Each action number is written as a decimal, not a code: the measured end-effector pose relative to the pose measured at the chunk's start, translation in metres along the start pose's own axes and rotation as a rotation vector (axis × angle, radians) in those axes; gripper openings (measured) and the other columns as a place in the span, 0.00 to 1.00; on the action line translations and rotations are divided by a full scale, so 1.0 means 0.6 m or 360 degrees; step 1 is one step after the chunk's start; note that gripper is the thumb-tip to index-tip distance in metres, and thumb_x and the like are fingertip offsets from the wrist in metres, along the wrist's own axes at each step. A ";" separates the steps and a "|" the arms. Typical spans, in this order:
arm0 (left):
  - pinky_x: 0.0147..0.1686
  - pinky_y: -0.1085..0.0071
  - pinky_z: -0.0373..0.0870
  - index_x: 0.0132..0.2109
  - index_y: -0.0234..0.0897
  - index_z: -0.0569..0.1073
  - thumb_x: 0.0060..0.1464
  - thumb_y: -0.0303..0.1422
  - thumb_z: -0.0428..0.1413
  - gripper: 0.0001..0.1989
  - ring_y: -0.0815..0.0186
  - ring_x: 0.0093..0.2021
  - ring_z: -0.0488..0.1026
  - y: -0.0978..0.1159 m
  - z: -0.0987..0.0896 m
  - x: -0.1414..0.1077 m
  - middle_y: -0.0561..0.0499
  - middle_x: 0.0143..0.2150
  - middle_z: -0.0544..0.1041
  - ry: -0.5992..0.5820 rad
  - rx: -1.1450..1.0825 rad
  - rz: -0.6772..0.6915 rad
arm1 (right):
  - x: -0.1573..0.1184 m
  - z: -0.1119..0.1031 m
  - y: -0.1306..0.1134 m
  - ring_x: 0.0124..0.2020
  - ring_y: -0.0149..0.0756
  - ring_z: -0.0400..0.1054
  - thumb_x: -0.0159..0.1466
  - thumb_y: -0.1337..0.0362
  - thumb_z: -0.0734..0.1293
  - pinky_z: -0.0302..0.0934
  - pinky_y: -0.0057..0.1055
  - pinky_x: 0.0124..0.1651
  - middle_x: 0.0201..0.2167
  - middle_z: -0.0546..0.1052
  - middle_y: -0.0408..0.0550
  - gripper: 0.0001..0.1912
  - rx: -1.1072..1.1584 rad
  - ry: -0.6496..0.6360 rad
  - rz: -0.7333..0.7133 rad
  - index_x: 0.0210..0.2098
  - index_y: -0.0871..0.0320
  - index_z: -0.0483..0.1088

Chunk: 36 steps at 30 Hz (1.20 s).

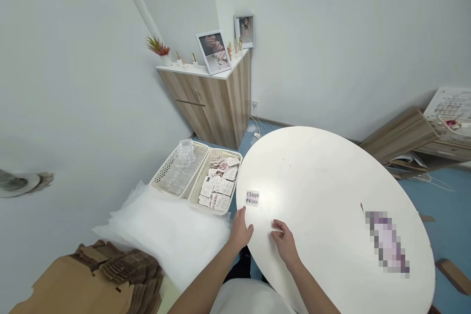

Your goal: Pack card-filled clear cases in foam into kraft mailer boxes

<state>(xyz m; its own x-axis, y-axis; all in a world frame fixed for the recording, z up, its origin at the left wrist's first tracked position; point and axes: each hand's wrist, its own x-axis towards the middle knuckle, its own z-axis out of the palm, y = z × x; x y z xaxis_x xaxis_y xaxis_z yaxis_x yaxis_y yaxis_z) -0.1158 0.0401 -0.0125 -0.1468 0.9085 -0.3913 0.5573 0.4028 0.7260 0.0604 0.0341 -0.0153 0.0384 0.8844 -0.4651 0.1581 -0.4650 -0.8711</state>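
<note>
On the white round table [316, 181], near its left edge, lies a small clear pack [252, 198] with two rows of dark and pink pieces that look like false nails. My left hand [241, 230] is just below this pack at the table's edge, its fingers stretched out and the thumb apart, holding nothing. To the right, my right hand [285, 244] hovers over the tabletop with loosely bent fingers and nothing visible between them. Neither hand clearly touches the pack.
Left of the table stand a white basket [194, 201] of printed cards and a second basket [156, 184] with clear plastic boxes. White foam sheets [176, 233] and flattened cardboard [73, 284] lie nearer. A wooden cabinet [213, 103] fills the corner. A blurred-out item lies on the table's right.
</note>
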 end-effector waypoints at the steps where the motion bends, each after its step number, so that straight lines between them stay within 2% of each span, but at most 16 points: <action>1: 0.58 0.69 0.46 0.59 0.28 0.52 0.45 0.29 0.49 0.33 0.61 0.60 0.49 0.000 0.005 -0.010 0.41 0.60 0.54 0.0012 -0.0012 -0.0016 | -0.005 -0.010 0.004 0.32 0.35 0.68 0.49 0.60 0.64 0.63 0.34 0.39 0.42 0.72 0.51 0.22 0.0003 -0.0015 0.0002 0.44 0.58 0.66; 5: 0.54 0.69 0.54 0.56 0.30 0.57 0.46 0.29 0.49 0.28 0.62 0.54 0.59 -0.004 0.030 -0.058 0.42 0.55 0.61 -0.0022 -0.0097 -0.0054 | -0.021 -0.038 0.026 0.32 0.36 0.68 0.48 0.58 0.65 0.63 0.34 0.38 0.37 0.73 0.51 0.20 0.0065 -0.0117 -0.0014 0.40 0.59 0.68; 9: 0.47 0.67 0.61 0.53 0.32 0.61 0.47 0.33 0.50 0.24 0.63 0.44 0.66 -0.007 0.045 -0.108 0.43 0.48 0.67 -0.0110 -0.0171 -0.0064 | -0.036 -0.050 0.041 0.30 0.36 0.68 0.47 0.56 0.66 0.63 0.33 0.37 0.32 0.74 0.50 0.20 0.0073 -0.0260 -0.0004 0.37 0.59 0.69; 13: 0.45 0.66 0.63 0.52 0.34 0.62 0.47 0.36 0.51 0.25 0.62 0.43 0.67 -0.013 0.037 -0.149 0.43 0.47 0.68 -0.0127 -0.0238 -0.0130 | -0.051 -0.045 0.041 0.29 0.35 0.67 0.48 0.54 0.65 0.63 0.33 0.36 0.31 0.74 0.50 0.19 0.0028 -0.0403 -0.0028 0.37 0.58 0.69; 17: 0.44 0.66 0.64 0.52 0.34 0.63 0.47 0.37 0.52 0.25 0.62 0.42 0.68 -0.031 0.014 -0.179 0.43 0.49 0.68 -0.0022 -0.0267 -0.0219 | -0.065 -0.025 0.030 0.28 0.36 0.67 0.48 0.53 0.65 0.63 0.33 0.34 0.30 0.73 0.49 0.18 0.0018 -0.0508 -0.0115 0.35 0.57 0.69; 22: 0.43 0.68 0.65 0.52 0.34 0.63 0.46 0.39 0.52 0.25 0.62 0.42 0.68 -0.064 -0.030 -0.212 0.44 0.48 0.68 0.0065 -0.0287 -0.0255 | -0.082 0.023 0.013 0.26 0.36 0.66 0.47 0.52 0.65 0.63 0.33 0.31 0.26 0.72 0.47 0.18 -0.0058 -0.0591 -0.0210 0.34 0.57 0.70; 28: 0.41 0.67 0.65 0.52 0.33 0.63 0.45 0.38 0.52 0.26 0.62 0.40 0.69 -0.125 -0.094 -0.249 0.43 0.47 0.69 0.0118 -0.0259 -0.0197 | -0.112 0.119 -0.012 0.24 0.34 0.64 0.49 0.52 0.65 0.61 0.31 0.27 0.24 0.71 0.46 0.20 -0.0102 -0.0698 -0.0232 0.36 0.59 0.68; 32: 0.41 0.67 0.65 0.52 0.33 0.64 0.44 0.38 0.53 0.26 0.62 0.39 0.70 -0.165 -0.140 -0.260 0.43 0.46 0.70 0.0108 -0.0247 -0.0211 | -0.127 0.188 -0.031 0.26 0.34 0.65 0.49 0.53 0.65 0.61 0.31 0.30 0.28 0.72 0.47 0.19 -0.0125 -0.0786 -0.0259 0.36 0.59 0.68; 36: 0.40 0.70 0.65 0.53 0.35 0.63 0.44 0.39 0.53 0.27 0.63 0.39 0.70 -0.186 -0.186 -0.258 0.45 0.46 0.70 0.0104 -0.0233 -0.0216 | -0.135 0.238 -0.049 0.27 0.33 0.65 0.49 0.53 0.65 0.60 0.30 0.31 0.28 0.71 0.47 0.20 -0.0207 -0.0844 -0.0264 0.37 0.60 0.68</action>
<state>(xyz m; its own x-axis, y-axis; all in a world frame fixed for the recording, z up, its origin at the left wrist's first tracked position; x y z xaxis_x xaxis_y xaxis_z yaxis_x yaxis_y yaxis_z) -0.2465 -0.1331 0.0299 -0.2680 0.8481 -0.4570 0.4050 0.5296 0.7453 -0.0880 -0.0297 0.0256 -0.4924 0.7885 -0.3686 0.2415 -0.2831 -0.9282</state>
